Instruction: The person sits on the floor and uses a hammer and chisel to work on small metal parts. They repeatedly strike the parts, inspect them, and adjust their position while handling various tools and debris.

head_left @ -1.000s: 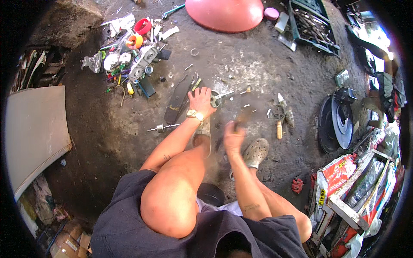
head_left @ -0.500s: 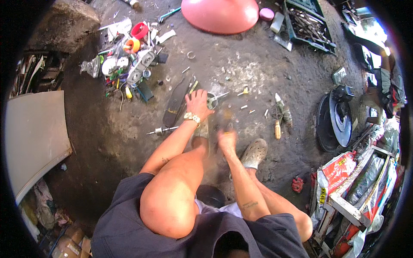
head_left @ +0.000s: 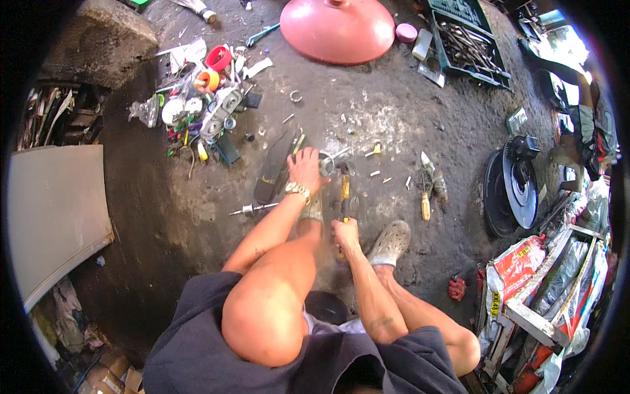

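Note:
My right hand (head_left: 344,235) is closed around the lower handle of a hammer (head_left: 345,192) with a yellow and black grip. The hammer's head lies low, just right of a small round metal part (head_left: 327,164) on the ground. My left hand (head_left: 304,171), wearing a gold-coloured watch, is against that part's left side, thumb and forefinger bent about its edge; the other fingers are spread. A thin metal rod (head_left: 341,152) shows at the part's upper right. Left of my left hand lies a long dark flat piece (head_left: 268,177), and below it a metal shaft (head_left: 248,209).
A pile of plastic and metal scraps (head_left: 213,105) lies at the far left. Beyond are a large pink dome (head_left: 338,33) and a green case of tools (head_left: 466,49). A wooden-handled tool (head_left: 426,205) and a black-rimmed disc (head_left: 512,187) lie to the right.
The hammer, blurred half a second ago, now shows sharply, and my right hand sits slightly lower. My left hand stays by the round part. The whole view has shifted slightly.

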A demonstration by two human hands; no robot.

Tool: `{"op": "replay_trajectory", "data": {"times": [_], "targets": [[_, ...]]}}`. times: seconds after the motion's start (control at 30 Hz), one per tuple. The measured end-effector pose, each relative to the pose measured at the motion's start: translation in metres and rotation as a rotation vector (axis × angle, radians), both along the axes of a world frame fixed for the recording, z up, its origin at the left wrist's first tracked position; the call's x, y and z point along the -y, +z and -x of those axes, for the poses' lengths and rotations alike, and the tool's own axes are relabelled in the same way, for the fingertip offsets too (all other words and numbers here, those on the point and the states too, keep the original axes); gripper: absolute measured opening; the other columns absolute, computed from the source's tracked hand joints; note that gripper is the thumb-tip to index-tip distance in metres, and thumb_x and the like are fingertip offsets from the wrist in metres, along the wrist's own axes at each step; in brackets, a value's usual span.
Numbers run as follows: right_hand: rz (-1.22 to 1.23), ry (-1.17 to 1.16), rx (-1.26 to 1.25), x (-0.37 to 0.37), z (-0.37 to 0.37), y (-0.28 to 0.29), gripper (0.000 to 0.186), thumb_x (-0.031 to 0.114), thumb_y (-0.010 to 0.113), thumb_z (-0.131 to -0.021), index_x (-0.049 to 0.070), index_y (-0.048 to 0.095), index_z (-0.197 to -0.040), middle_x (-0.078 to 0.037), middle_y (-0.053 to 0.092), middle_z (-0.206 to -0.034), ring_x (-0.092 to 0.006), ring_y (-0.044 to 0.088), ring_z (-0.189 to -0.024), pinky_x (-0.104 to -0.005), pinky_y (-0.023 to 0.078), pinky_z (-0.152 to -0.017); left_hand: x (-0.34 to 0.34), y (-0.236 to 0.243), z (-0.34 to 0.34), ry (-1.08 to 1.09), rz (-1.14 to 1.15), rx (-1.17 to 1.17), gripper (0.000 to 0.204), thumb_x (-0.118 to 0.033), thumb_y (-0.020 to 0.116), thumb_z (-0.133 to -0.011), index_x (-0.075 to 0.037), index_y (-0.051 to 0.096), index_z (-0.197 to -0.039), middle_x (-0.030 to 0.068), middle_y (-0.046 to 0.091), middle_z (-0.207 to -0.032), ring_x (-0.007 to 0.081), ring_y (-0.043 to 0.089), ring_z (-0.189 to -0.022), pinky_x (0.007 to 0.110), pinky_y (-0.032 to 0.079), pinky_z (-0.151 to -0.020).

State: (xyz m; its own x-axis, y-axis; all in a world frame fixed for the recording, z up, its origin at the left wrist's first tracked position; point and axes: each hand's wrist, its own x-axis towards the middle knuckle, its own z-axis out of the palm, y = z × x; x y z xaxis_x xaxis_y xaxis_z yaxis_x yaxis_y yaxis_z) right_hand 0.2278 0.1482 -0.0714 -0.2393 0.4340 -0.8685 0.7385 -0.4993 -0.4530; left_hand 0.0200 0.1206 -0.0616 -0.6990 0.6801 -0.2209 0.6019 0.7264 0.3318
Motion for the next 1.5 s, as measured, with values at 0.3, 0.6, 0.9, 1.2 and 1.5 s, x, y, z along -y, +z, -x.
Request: {"op": "replay_trajectory", "data": {"times": [0.3, 0.6, 0.9, 1.2, 1.5], "targets": [[-0.613, -0.173, -0.785, -0.064, 0.068, 0.176, 0.019, 0.004, 0.061, -0.092, 0.009, 0.045, -0.082, 0.0, 0.049, -0.062, -0.0084, 0.045, -0.046, -0.0262, 0.035, -0.041, 0.018, 0.001, -0.002, 0.038, -0.016, -0.022, 0.081, -0.038, 0.091, -0.063, -0.01, 0.054, -0.129, 0.0077, 0.053, -0.133, 0.0293, 0.045, -0.132, 0.056, 0.033, -0.108], [-0.503, -0.165, -0.519, -0.023, 0.021, 0.12, 0.02, 0.005, 0.065, -0.092, 0.01, 0.047, -0.086, 0.001, 0.05, -0.062, -0.0074, 0.046, -0.047, -0.0254, 0.036, -0.042, 0.012, 0.002, -0.004, 0.021, 0.019, -0.008, 0.1, -0.044, 0.089, -0.067, -0.001, 0.041, -0.144, 0.0153, 0.053, -0.136, 0.0322, 0.048, -0.128, 0.055, 0.035, -0.107], [-0.246, -0.196, -0.226, -0.001, -0.015, 0.094, 0.015, 0.01, 0.068, -0.089, 0.006, 0.054, -0.085, 0.001, 0.051, -0.066, -0.0096, 0.048, -0.059, -0.0299, 0.041, -0.054, 0.027, -0.007, 0.052, -0.012, -0.181, 0.589, 0.091, -0.058, 0.079, -0.075, -0.003, 0.054, -0.143, 0.0201, 0.052, -0.142, 0.0347, 0.049, -0.134, 0.042, 0.039, -0.114], [-0.344, -0.051, -0.221, -0.048, 0.027, 0.108, 0.021, 0.018, 0.069, -0.088, 0.0, 0.064, -0.098, -0.003, 0.056, -0.07, -0.0119, 0.05, -0.069, -0.035, 0.047, -0.065, 0.001, -0.016, 0.052, 0.138, -0.381, 0.451, 0.046, -0.039, 0.05, -0.103, -0.007, 0.059, -0.135, 0.0251, 0.065, -0.117, 0.0437, 0.061, -0.113, 0.048, 0.047, -0.1], [-0.544, -0.178, -0.517, -0.072, 0.067, 0.107, 0.019, 0.018, 0.067, -0.094, 0.0, 0.06, -0.09, -0.007, 0.051, -0.061, -0.0134, 0.045, -0.06, -0.0376, 0.042, -0.056, -0.021, -0.006, 0.035, 0.079, -0.26, 0.042, 0.039, -0.041, 0.051, -0.103, -0.002, 0.057, -0.107, 0.0226, 0.063, -0.107, 0.0444, 0.063, -0.095, 0.054, 0.051, -0.08]]}}
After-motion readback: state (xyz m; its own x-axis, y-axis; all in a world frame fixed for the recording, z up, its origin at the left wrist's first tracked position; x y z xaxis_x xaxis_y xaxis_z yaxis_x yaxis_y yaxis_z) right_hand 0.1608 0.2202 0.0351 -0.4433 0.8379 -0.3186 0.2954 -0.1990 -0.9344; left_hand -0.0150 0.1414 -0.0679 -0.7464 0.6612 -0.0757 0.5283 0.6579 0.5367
